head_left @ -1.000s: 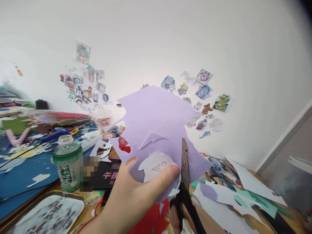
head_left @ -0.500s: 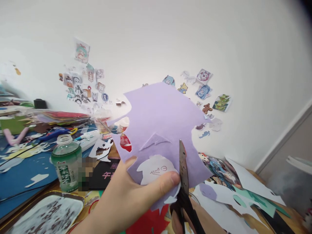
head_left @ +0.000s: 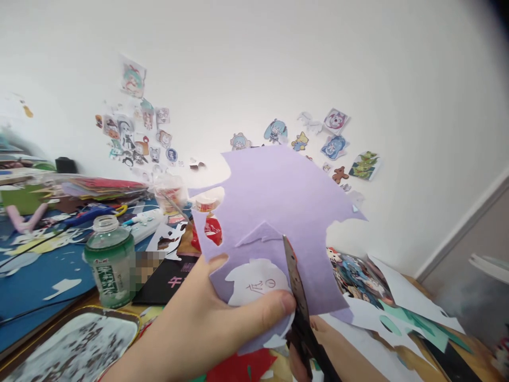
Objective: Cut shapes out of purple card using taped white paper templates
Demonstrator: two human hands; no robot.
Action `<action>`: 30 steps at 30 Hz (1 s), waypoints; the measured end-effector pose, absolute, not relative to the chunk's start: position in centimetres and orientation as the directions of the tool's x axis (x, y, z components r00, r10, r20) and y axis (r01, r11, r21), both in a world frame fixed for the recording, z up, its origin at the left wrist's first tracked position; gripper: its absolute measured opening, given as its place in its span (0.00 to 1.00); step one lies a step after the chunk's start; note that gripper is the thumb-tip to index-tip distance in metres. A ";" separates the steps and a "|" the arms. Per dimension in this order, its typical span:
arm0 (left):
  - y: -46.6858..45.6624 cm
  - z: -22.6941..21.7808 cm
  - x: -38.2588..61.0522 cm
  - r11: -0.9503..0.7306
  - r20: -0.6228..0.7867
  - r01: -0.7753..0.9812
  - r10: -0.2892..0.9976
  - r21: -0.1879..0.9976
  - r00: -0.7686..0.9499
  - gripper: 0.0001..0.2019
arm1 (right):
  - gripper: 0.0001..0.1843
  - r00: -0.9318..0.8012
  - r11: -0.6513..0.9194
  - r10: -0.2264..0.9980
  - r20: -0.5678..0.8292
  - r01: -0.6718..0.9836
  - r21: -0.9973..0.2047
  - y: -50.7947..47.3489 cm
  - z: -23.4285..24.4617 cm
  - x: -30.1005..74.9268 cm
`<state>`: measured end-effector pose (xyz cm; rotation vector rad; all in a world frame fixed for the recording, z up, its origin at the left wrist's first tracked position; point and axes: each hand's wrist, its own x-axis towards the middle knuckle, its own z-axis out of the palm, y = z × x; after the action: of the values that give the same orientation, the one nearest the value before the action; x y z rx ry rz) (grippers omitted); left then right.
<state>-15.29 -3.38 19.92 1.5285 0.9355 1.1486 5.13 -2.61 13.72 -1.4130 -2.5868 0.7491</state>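
Observation:
A purple sheet with cut-out edges (head_left: 274,185) stands up in my left hand (head_left: 222,313), pinched with the thumb in front. Under that thumb lies a white paper cutout (head_left: 254,278) with a few pen marks, flat against the purple sheet. My right hand (head_left: 334,345) is closed round the handles of black-handled scissors (head_left: 299,286), partly hidden behind them. The speckled metal blade points up across the purple sheet, just right of my left thumb and the white cutout's edge. A second blade is not visible, perhaps behind the sheet.
On the left stand a green-labelled bottle (head_left: 110,260) and a tray (head_left: 71,339) with a dark-spotted white surface. Red scraps (head_left: 242,366) lie below my hands. White and mint paper offcuts (head_left: 429,329) cover the right side. Stickers (head_left: 127,132) dot the wall behind.
The purple sheet has shifted right and slightly down and turned a little, with the white cutout turning along. The scissors' blade now leans more to the left.

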 end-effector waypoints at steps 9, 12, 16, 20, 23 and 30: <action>-3.1 19.2 -16.0 -0.233 0.197 0.055 0.908 0.971 0.371 0.06 | 0.19 -0.604 0.458 0.772 -0.197 0.744 -0.486 -2.9 16.7 5.0; -3.1 19.2 -16.0 -0.238 0.200 0.065 0.911 0.969 0.362 0.06 | 0.20 -0.596 0.460 0.782 -0.181 0.749 -0.477 -3.4 17.5 5.1; -3.1 19.1 -16.0 -0.264 0.215 0.107 0.916 0.958 0.338 0.08 | 0.21 -0.594 0.469 0.793 -0.134 0.736 -0.488 -3.5 18.0 5.1; -3.1 19.3 -15.6 -0.268 0.209 0.153 0.925 0.951 0.318 0.10 | 0.19 -0.617 0.484 0.778 -0.121 0.710 -0.511 -3.3 18.3 4.6; -3.1 19.7 -15.2 -0.325 0.267 0.107 0.893 0.940 0.363 0.07 | 0.18 -0.636 0.500 0.764 -0.107 0.689 -0.526 -3.3 18.2 4.5; -3.1 19.3 -15.2 -0.364 0.297 0.213 0.909 0.907 0.292 0.11 | 0.10 -0.613 0.497 0.783 -0.105 0.718 -0.488 -2.9 16.5 5.0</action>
<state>-15.20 -3.07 19.32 1.7727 1.0166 1.1134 5.03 -2.88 16.54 -1.3123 -2.6032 0.7550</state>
